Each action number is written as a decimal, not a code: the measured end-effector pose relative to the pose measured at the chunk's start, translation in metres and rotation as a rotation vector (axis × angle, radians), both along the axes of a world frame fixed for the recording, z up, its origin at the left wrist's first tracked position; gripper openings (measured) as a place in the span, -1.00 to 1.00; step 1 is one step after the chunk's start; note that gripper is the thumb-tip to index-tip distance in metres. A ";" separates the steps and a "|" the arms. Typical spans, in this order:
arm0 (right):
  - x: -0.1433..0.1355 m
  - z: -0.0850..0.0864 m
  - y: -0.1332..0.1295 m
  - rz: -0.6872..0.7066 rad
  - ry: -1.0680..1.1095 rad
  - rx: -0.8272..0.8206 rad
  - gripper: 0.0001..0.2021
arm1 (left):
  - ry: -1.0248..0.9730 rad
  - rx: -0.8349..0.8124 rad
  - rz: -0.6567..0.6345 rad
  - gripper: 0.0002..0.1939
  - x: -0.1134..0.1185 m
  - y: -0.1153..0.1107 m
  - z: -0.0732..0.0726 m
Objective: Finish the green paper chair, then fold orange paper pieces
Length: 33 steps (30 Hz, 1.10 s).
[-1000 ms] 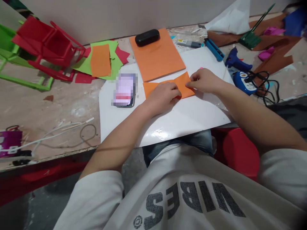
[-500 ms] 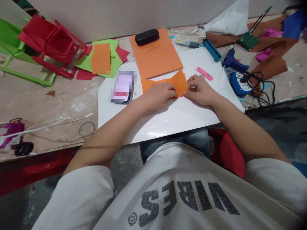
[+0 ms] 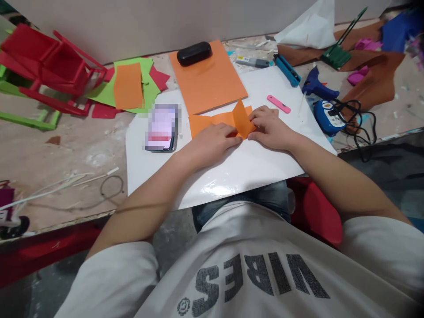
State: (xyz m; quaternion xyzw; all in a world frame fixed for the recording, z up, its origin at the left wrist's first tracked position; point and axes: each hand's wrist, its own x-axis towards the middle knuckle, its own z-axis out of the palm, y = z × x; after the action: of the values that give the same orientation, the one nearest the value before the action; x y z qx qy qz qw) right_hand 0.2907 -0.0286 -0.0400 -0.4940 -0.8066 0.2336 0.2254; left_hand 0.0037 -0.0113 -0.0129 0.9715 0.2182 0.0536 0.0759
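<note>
A folded strip of orange paper [image 3: 200,123] lies on the white board [image 3: 205,185] in front of me, its right part standing up as a creased flap. My left hand [image 3: 215,142] rests over the near edge of the strip, with bent fingers and thumb closed on it at the foot of the flap. At the right end, my right hand [image 3: 270,129] is curled, thumb and fingers closed on the paper beside the flap. The fingertips partly hide the strip's near edge.
A phone [image 3: 161,128] lies left of the paper. Behind are an orange sheet [image 3: 212,84] bearing a black case [image 3: 194,54], and a pink cutter [image 3: 278,104]. A blue stapler [image 3: 286,70], glue gun [image 3: 319,84] and corded blue device [image 3: 327,117] stand right. Red model chair [image 3: 62,62] at left.
The right flap of the orange paper has turned more upright and edge-on. Both hands have shifted slightly, staying on the strip. The view has swung a little to the right.
</note>
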 end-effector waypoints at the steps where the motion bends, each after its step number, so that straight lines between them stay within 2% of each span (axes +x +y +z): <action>1: -0.001 0.000 -0.001 -0.003 0.004 0.001 -0.80 | 0.015 0.006 -0.002 -0.52 0.000 -0.001 0.001; 5: -0.006 0.001 -0.003 -0.015 0.024 0.000 -0.86 | 0.071 0.028 0.011 -0.55 0.001 -0.004 0.003; 11: -0.010 0.010 -0.002 -0.031 -0.035 -0.043 -0.83 | 0.059 0.003 0.031 -0.55 0.001 -0.007 0.003; 15: -0.010 0.027 0.011 0.071 -0.129 -0.145 -0.80 | 0.037 -0.047 0.053 -0.55 0.001 -0.009 0.003; 20: -0.009 0.041 0.031 0.182 -0.114 -0.252 -0.70 | 0.073 -0.074 0.063 -0.56 0.001 -0.008 0.005; 23: -0.008 0.040 0.034 0.211 -0.071 -0.266 -0.62 | 0.076 -0.069 0.062 -0.58 0.001 -0.007 0.004; 29: -0.010 0.032 0.029 0.116 -0.012 -0.283 -0.75 | 0.044 -0.129 0.092 -0.54 -0.002 -0.006 0.006; 33: -0.015 0.032 0.027 0.092 0.021 -0.286 -0.73 | 0.020 -0.219 0.150 -0.51 -0.004 -0.006 0.013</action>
State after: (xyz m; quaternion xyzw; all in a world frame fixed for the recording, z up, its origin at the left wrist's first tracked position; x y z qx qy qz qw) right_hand 0.2762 -0.0019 -0.0076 -0.4809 -0.7844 0.3617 0.1503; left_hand -0.0002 -0.0173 0.0005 0.9388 0.2956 0.0254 0.1750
